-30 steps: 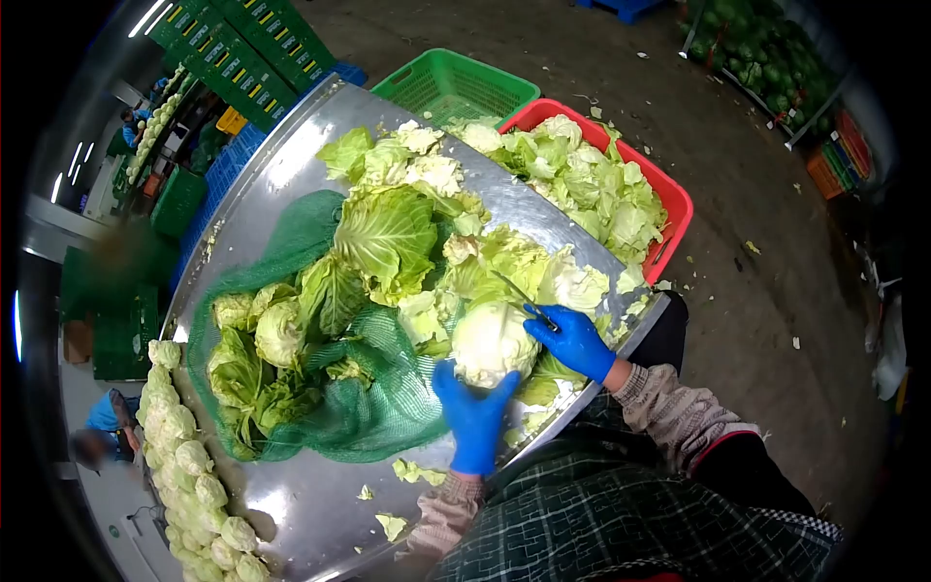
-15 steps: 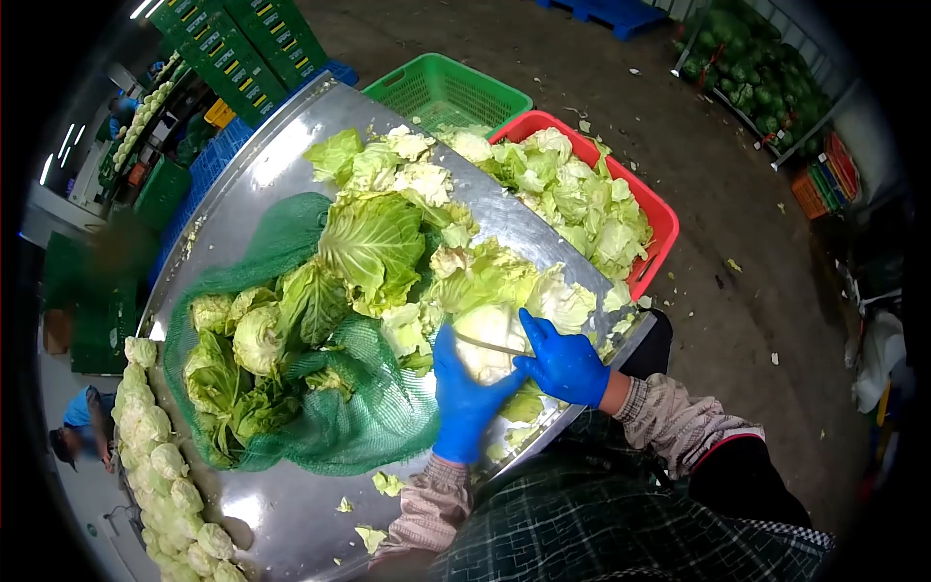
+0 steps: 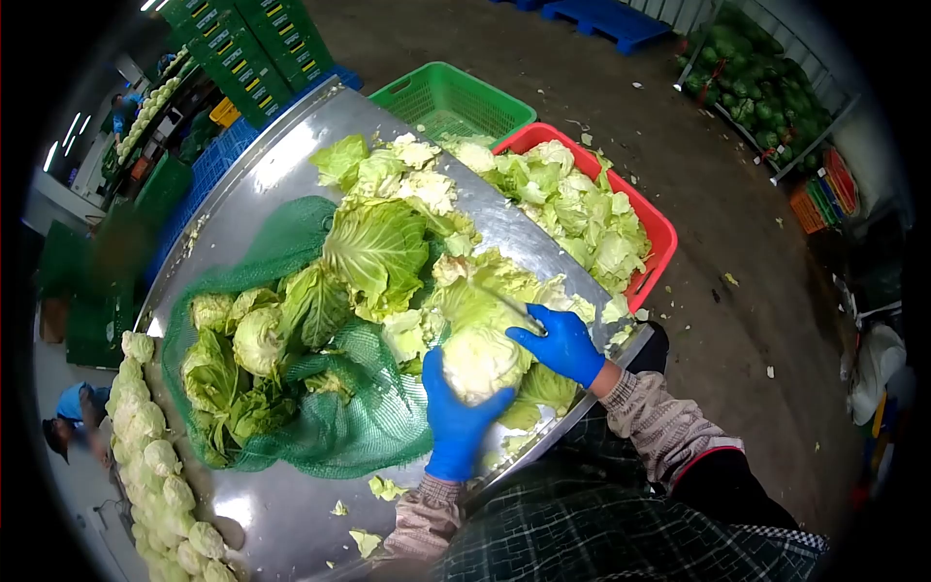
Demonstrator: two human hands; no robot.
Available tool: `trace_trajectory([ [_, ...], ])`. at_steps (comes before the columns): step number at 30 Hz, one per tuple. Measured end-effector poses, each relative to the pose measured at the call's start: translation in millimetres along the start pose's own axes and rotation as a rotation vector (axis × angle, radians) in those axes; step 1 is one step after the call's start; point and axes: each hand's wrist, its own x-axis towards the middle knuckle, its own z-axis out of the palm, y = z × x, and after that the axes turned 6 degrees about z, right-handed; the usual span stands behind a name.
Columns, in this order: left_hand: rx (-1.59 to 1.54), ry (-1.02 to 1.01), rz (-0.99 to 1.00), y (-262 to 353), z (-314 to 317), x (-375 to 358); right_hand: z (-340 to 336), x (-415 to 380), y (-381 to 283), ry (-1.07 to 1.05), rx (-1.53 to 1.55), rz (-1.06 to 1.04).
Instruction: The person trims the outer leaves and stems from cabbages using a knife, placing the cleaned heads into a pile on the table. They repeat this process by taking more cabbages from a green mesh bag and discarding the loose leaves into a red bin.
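Knife (image 3: 506,301) diagonal, tip forward-left

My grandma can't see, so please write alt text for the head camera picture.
A blue-gloved left hand cups a pale cabbage; the right hand holds a knife. A green net with cabbages lies on the metal table near a red crate of leaves.

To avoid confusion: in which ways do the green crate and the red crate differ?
The red crate is heaped with leaves; the green crate shows much of its inside. The red crate is nearer the right hand; the green crate is farther. Both are open-topped.
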Motion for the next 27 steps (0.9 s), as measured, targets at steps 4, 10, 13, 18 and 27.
trace_trajectory([
  [4,0.034,0.034,0.012,-5.9,-0.5,6.5,0.6,36.2,58.9,0.076,-0.101,0.131],
  [10,0.347,-0.064,0.104,20.0,1.8,13.1,-70.2,12.5,17.6,-0.086,-0.399,-0.204],
  [13,0.400,-0.071,0.166,15.5,3.9,14.5,-59.3,-30.0,8.2,-0.286,-0.494,-0.398],
  [18,0.494,-0.081,0.199,17.4,3.5,15.2,-45.8,-19.8,22.1,-0.242,-0.511,-0.329],
  [27,0.554,-0.108,0.163,21.3,4.9,10.4,-51.7,-20.9,-3.5,-0.375,-0.527,-0.289],
])
